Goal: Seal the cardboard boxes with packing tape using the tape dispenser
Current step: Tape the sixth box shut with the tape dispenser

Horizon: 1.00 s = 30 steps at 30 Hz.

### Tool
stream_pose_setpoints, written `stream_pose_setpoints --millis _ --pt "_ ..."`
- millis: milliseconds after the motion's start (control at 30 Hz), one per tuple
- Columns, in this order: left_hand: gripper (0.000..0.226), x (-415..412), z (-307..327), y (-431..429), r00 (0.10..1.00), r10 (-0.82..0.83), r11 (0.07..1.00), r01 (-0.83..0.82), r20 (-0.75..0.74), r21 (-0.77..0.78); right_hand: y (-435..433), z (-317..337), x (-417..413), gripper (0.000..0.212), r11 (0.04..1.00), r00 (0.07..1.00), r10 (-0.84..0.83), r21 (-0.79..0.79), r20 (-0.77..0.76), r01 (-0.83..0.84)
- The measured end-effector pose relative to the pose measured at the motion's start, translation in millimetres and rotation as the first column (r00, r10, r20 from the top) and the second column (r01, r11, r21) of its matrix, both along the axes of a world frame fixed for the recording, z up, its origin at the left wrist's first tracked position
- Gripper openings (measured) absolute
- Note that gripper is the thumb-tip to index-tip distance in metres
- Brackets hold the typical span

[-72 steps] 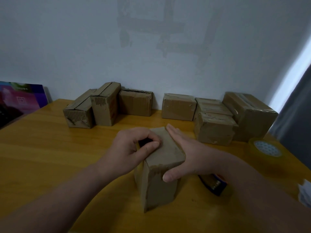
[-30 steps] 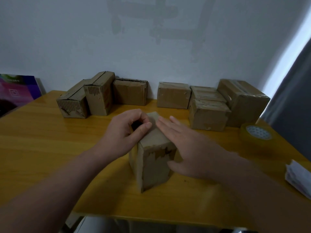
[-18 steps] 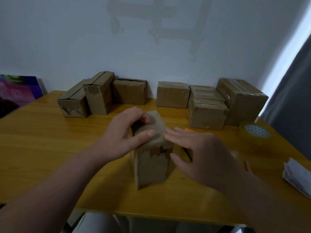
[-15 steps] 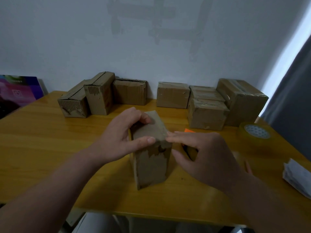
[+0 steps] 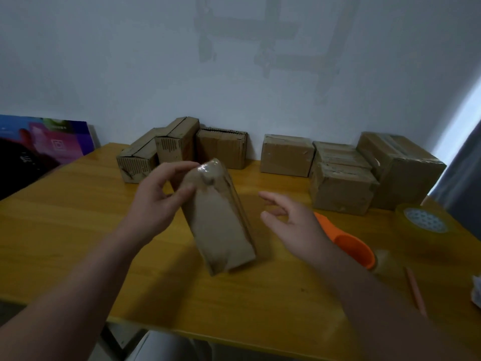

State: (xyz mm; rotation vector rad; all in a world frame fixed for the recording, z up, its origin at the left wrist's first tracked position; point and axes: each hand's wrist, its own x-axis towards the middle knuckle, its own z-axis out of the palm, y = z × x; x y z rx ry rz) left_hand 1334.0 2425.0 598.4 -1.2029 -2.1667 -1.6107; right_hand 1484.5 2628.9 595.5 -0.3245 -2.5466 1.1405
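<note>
Left hand [image 5: 156, 207], fingers [image 5: 178, 169] gripping top end of tilted box [image 5: 221, 230], right hand [image 5: 294, 222], fingers [image 5: 270, 198] spread open, apart from box, dispenser [image 5: 348, 246] just right of them

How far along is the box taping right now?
Done: the box in hand shows glossy tape over its upper end. In hand: the left grip holds it, tilted; the right grip is open, off it, with the dispenser lying on the table behind. Left: seven back boxes line the wall; the big box shows tape strips, the others' seals are unclear.
</note>
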Motion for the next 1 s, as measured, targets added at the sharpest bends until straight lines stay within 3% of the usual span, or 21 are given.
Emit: stream_pose_setpoints --millis 67,133,200,300,433,533,600,667,733,833,933,1000 --pt "0.032 -12 -6 -2 0.981 0.190 0.981 -0.192 -0.039 -0.027 -6 -2 -10 0.045 0.999 0.996 0.042 -0.023 0.077 -0.040" --pt "0.036 -21 -13 -3 0.966 0.259 0.960 -0.259 -0.009 -0.107 -12 -3 -18 0.046 0.995 0.987 0.094 -0.047 0.129 -0.088" --pt "0.043 -25 -20 -1 0.961 0.227 0.968 -0.205 0.160 -0.141 -17 -4 -24 0.047 0.989 0.977 0.141 -0.076 0.157 -0.131" --pt "0.094 -26 -26 6 0.875 0.176 0.980 -0.113 0.451 -0.164 -21 -9 -29 0.048 0.973 0.958 0.219 -0.118 0.184 -0.199" --pt "0.099 -22 -37 21 0.836 0.190 0.973 -0.093 0.514 -0.209 -22 -6 -25 0.045 0.963 0.937 0.266 -0.012 0.224 -0.270" --pt "0.087 -26 -38 33 0.818 0.275 0.950 -0.151 0.504 -0.274 -13 -4 -15 0.047 0.970 0.968 0.073 0.208 0.238 -0.124" --pt "0.077 -27 -39 38 0.816 0.358 0.916 -0.213 0.454 -0.339 -2 -6 -6 0.051 0.881 0.942 -0.198 0.470 0.270 0.050" --pt "0.066 -26 -39 42 0.817 0.406 0.896 -0.267 0.410 -0.356 12 -10 3 0.054 0.763 0.836 -0.441 0.627 0.326 0.158" --pt "0.061 -21 -41 48 0.821 0.381 0.913 -0.259 0.425 -0.317 25 -13 11 0.059 0.725 0.708 -0.574 0.657 0.411 0.207" --pt "0.059 -12 -44 61 0.812 0.242 0.959 -0.118 0.532 -0.256 42 -23 22 0.077 0.739 0.589 -0.609 0.651 0.531 0.176" --pt "0.052 6 -46 75 0.786 0.120 0.973 0.029 0.606 -0.230 47 -34 29 0.085 0.750 0.601 -0.591 0.641 0.538 0.164" --pt "0.050 16 -48 82 0.817 0.086 0.960 0.086 0.571 -0.267 50 -37 34 0.086 0.744 0.652 -0.583 0.640 0.484 0.191"
